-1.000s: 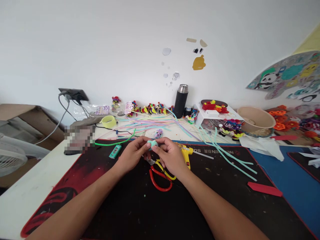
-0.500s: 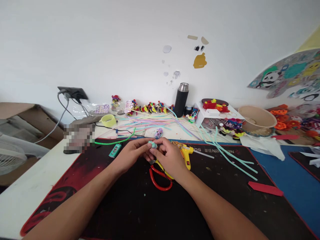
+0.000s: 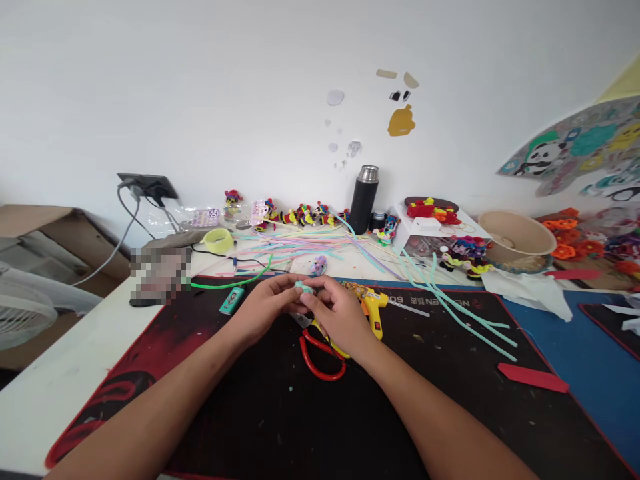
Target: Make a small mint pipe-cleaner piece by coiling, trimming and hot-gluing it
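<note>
A small mint-green fuzzy piece, seemingly coiled pipe cleaner, is pinched between both hands above the black mat. My left hand grips it from the left with thumb and fingers closed. From the right, my right hand closes on the same piece. Fingers cover much of it, so its full shape is hidden. Below the hands lie scissors with red handles. A yellow glue gun rests just beyond my right hand. Left of my left hand is a teal lighter.
Pastel pipe cleaners spread along the back, near a black thermos and several small figures. Mint stems and a red strip lie right. A beige bowl stands back right; a fan is left.
The fingers have shifted slightly around the mint-green piece, and more of the scissors' blades shows beneath the hands. The whole view has moved a little; the things on the table stay put.
</note>
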The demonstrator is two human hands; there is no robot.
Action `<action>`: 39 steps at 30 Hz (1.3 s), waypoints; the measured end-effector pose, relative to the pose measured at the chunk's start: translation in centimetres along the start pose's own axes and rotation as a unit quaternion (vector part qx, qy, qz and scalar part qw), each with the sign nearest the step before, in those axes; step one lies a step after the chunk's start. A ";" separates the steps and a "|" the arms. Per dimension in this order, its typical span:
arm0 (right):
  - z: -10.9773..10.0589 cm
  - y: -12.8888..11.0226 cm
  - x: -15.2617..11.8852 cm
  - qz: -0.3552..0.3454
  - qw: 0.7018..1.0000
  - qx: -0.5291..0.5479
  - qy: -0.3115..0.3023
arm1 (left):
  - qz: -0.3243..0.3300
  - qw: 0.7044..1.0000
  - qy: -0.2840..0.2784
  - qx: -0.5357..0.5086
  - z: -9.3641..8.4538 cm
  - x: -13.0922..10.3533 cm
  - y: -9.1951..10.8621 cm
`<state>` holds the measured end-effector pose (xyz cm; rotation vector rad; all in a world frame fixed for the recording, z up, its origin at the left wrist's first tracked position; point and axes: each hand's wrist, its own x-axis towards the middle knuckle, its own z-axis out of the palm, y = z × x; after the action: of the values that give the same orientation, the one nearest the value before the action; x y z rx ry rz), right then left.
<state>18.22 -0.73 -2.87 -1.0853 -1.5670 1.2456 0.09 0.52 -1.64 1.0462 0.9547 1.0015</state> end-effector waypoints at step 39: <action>-0.4 -1.1 0.1 -0.001 0.989 -0.141 0.055 | -0.024 0.996 -0.003 0.088 -0.7 0.2 0.5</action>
<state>18.45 -0.69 -1.74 -1.3054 -1.6922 0.9634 -0.64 0.91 -1.37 1.1658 1.0718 0.8862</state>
